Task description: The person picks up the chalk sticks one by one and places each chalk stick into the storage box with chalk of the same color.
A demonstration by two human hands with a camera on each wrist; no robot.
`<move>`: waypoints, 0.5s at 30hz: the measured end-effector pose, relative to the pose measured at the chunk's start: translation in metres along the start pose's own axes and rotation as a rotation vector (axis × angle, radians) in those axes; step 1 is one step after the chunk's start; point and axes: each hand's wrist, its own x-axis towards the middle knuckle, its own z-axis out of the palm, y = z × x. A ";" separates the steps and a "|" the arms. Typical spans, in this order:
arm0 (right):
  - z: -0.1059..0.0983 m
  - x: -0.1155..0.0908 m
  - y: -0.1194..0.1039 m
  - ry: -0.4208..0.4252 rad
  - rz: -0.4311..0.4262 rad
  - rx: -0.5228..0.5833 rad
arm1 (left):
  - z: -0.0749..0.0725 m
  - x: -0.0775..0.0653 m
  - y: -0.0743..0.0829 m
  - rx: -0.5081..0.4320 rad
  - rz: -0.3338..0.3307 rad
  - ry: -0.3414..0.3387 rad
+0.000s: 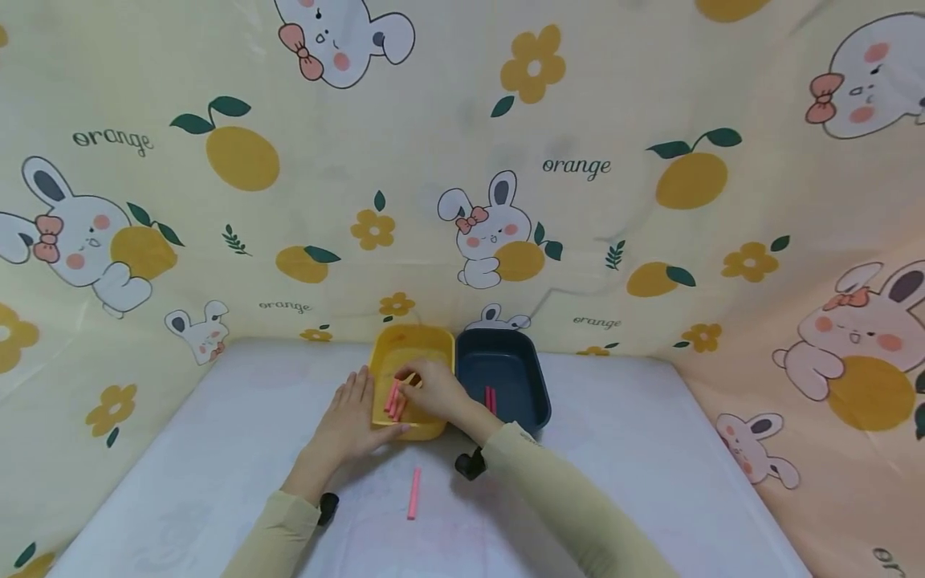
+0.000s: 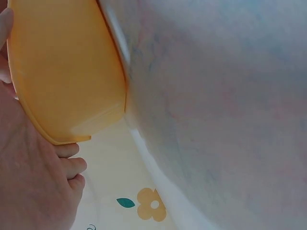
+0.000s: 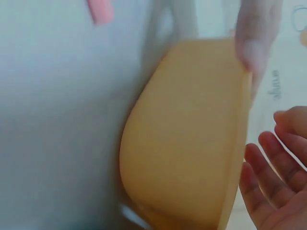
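A yellow tray (image 1: 377, 361) stands at the back middle, with several pink sticks (image 1: 393, 401) bunched inside. My left hand (image 1: 348, 419) rests along its left side, fingers extended, with the thumb on the front rim. From the right, my right hand (image 1: 433, 391) reaches over the tray, and its thumb and index tips overlap the upper ends of the sticks. In the right wrist view, the right hand's fingers (image 3: 276, 179) are loosely bent and spread above the rim; no stick shows between them. The tray wall hides the sticks there.
A dark blue tray (image 1: 506, 341) stands right beside the yellow one, with pink sticks (image 1: 491, 399) in it, partly hidden by my right forearm. One loose pink stick (image 1: 414, 494) lies on the white table (image 1: 614, 441) in front of the trays. A patterned curtain (image 1: 448, 144) hangs behind.
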 end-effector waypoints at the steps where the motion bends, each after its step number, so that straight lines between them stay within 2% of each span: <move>1: 0.000 -0.003 -0.001 0.022 -0.002 0.018 | 0.000 0.000 0.000 -0.005 -0.001 0.005; 9: 0.003 -0.028 -0.007 0.154 0.022 0.159 | 0.000 0.000 0.000 -0.010 0.014 0.024; 15: 0.003 -0.047 -0.010 0.221 -0.005 0.231 | 0.001 -0.002 0.001 -0.014 0.020 0.032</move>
